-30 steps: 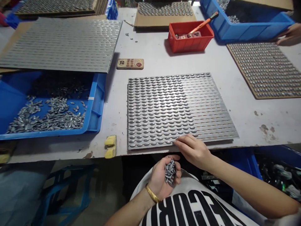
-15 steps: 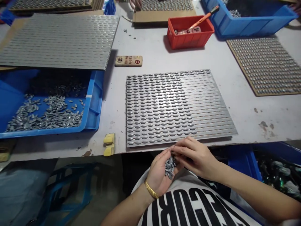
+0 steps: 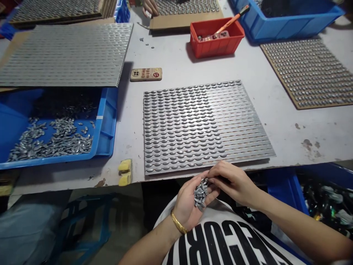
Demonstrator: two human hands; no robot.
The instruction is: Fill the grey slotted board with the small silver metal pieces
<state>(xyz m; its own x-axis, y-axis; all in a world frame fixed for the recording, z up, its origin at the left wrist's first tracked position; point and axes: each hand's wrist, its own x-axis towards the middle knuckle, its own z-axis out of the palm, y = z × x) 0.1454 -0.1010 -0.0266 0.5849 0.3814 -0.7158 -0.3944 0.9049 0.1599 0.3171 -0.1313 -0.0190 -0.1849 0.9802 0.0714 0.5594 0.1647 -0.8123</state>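
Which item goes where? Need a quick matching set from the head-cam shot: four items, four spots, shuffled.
Items
1. Gold bangle
2. Orange-handled tool
3. Cluster of grey metal pieces
4. Yellow pads

Spots
A. Front part of the table
B. Red plastic bin
C. Left wrist
D. Palm of the left hand

Pairs: 1-C, 2-B, 3-D, 4-A
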